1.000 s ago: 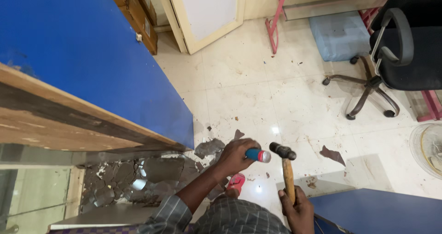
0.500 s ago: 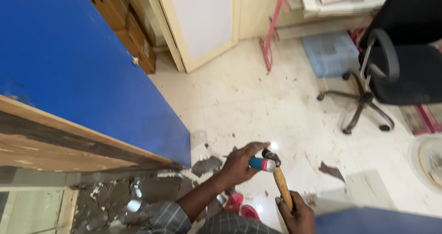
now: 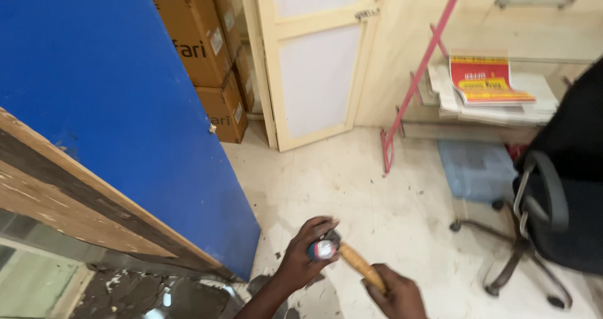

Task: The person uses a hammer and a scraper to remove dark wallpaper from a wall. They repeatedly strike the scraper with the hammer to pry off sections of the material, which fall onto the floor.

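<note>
Since half a second ago the view has tipped up — cardboard boxes (image 3: 207,55) and a cream door (image 3: 317,61) now fill the top, and both hands sit lower in the frame, close together over the floor (image 3: 352,187).

The hammer (image 3: 352,261) lies between them near the bottom edge: the right hand (image 3: 396,294) is wrapped round its wooden handle, and the left hand (image 3: 304,256) is closed on a small tool with a blue-and-red grip (image 3: 321,250), held against the hammer's dark head, which the fingers mostly hide. A firm hold well down the handle, with the left fingers kept off the striking face, looks the safe way to work here.

The handle is smooth, rounded, honey-coloured wood. Beside the hands rises a glossy blue panel (image 3: 125,105) with a raw plywood edge — flat, layered, rough. The floor is pale tile, dusty and strewn with dark chips. A black office chair (image 3: 553,206) stands to the right.
</note>
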